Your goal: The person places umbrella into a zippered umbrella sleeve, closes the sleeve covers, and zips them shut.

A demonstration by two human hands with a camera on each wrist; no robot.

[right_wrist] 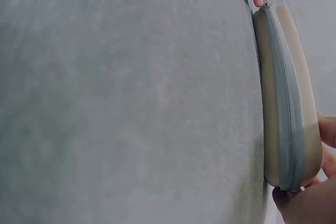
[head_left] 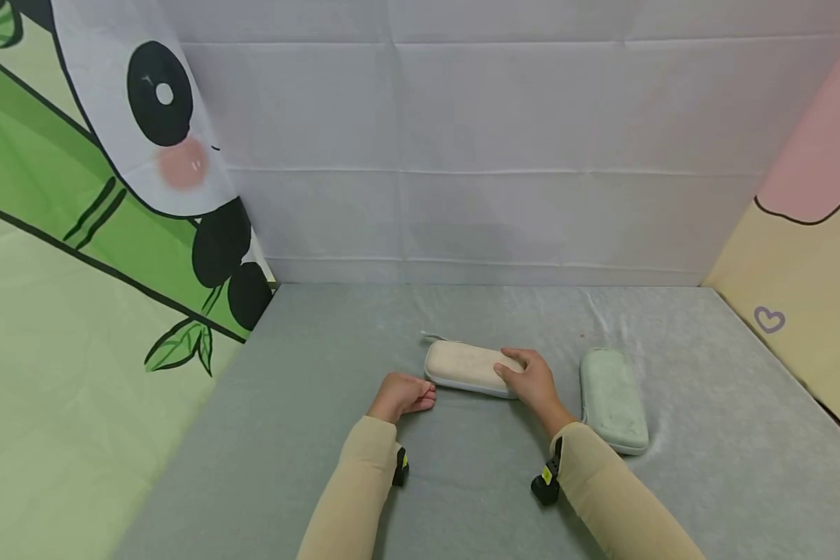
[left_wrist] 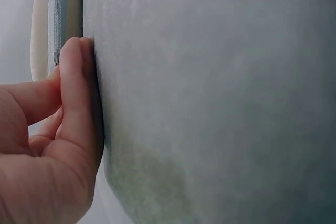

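A cream zip case (head_left: 462, 367) lies on the grey cloth-covered table, with a grey-blue zipper (right_wrist: 287, 98) running along its side. At its left end my left hand (head_left: 404, 395) pinches the small zipper pull (right_wrist: 265, 4) between thumb and fingers. In the left wrist view those fingertips (left_wrist: 73, 51) hide most of the pull. My right hand (head_left: 534, 386) grips the case's right end, thumb on the near top and fingers over the far side. The zipper looks closed along the stretch seen in the right wrist view.
To the right of my right hand lies a pale green zip case (head_left: 612, 398). A thin cord loop (head_left: 434, 337) sticks out behind the cream case's left end. Printed cloth walls (head_left: 490, 155) enclose the table (head_left: 308, 342) at the back and sides.
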